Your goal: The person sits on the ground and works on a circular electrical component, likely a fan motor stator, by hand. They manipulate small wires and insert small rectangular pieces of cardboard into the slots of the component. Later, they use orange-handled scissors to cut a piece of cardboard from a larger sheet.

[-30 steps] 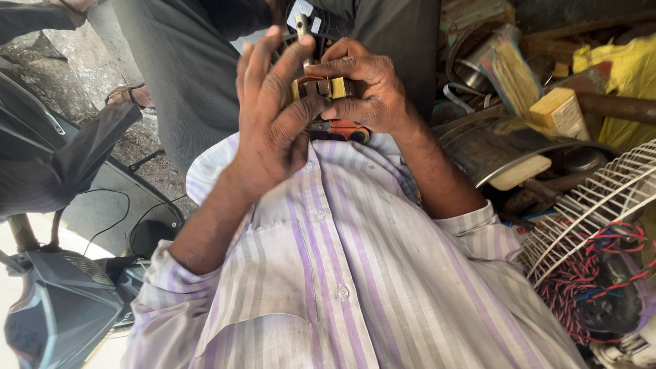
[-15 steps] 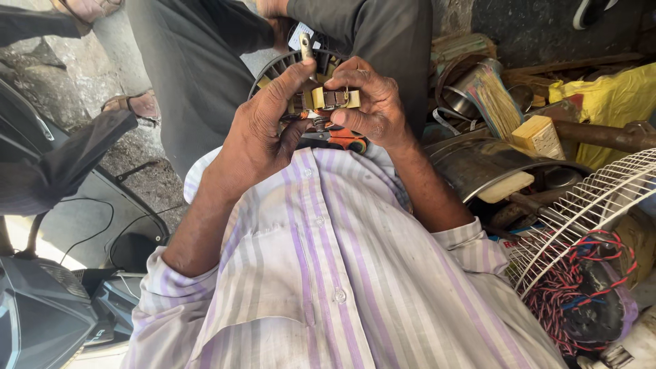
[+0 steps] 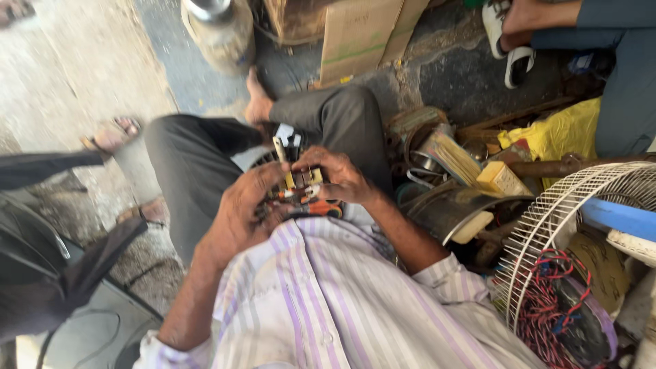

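Note:
Both my hands meet over my lap on a small yellowish electrical part (image 3: 301,180) with metal contacts. My left hand (image 3: 239,212) cups it from the left, fingers curled around it. My right hand (image 3: 338,176) pinches it from the right. Under the hands lies an orange-handled tool (image 3: 320,207) against my striped shirt. A round motor part (image 3: 268,159) peeks out just beyond the fingers, mostly hidden. The frame is blurred.
A white fan guard (image 3: 581,225) with red wire coils (image 3: 557,301) is at the right. Metal pots, a brush (image 3: 454,158) and a yellow bag (image 3: 553,133) crowd the right. Another person's sandalled foot (image 3: 509,34) is top right. A cardboard box (image 3: 359,31) and a metal cylinder (image 3: 219,31) stand ahead.
The view has tilted up, showing more ground, my legs and the box ahead. My hands stay closed together on the small part, now lower in the picture.

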